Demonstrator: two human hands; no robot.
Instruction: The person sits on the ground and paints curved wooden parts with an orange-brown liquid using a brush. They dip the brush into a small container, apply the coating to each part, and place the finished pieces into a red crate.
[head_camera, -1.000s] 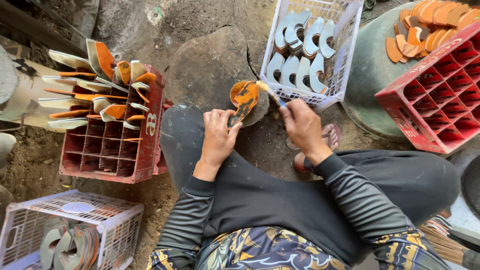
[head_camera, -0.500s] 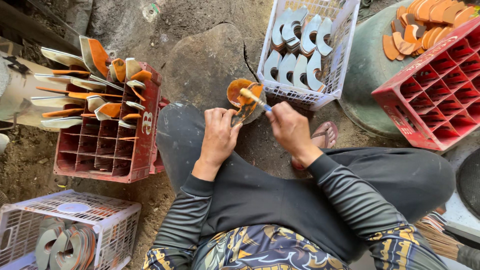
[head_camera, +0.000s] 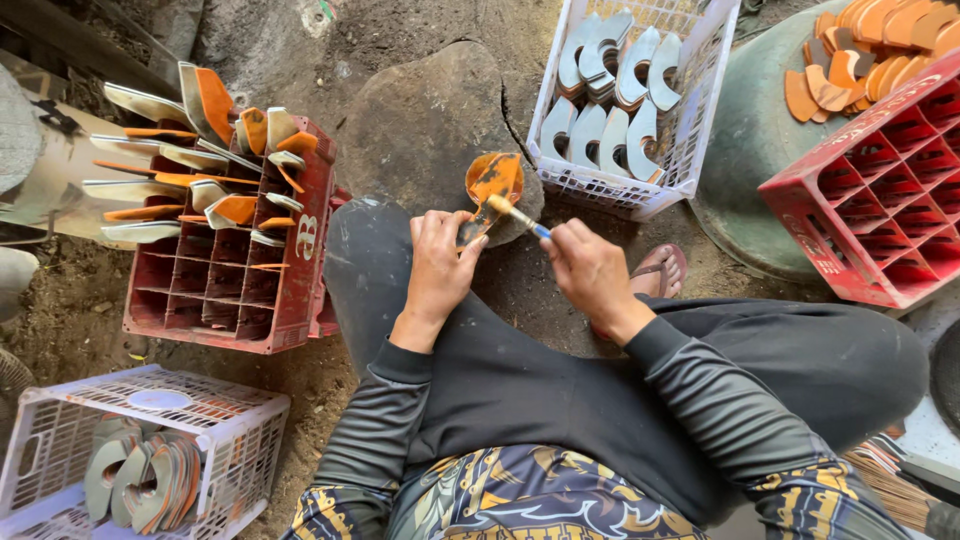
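Sole piece (head_camera: 490, 190), orange-coated, apparently curved, which we grip in our left hand (head_camera: 437, 262); right hand (head_camera: 590, 272) pinches brush (head_camera: 516, 215) touching it.

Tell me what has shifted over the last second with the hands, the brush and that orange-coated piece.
The right hand has drawn the brush back a little, so its tip now sits on the lower part of the curved piece held by the left hand. The left hand keeps the same grip. Nothing was picked up or let go. The white basket of grey pieces and both red crates stayed put.
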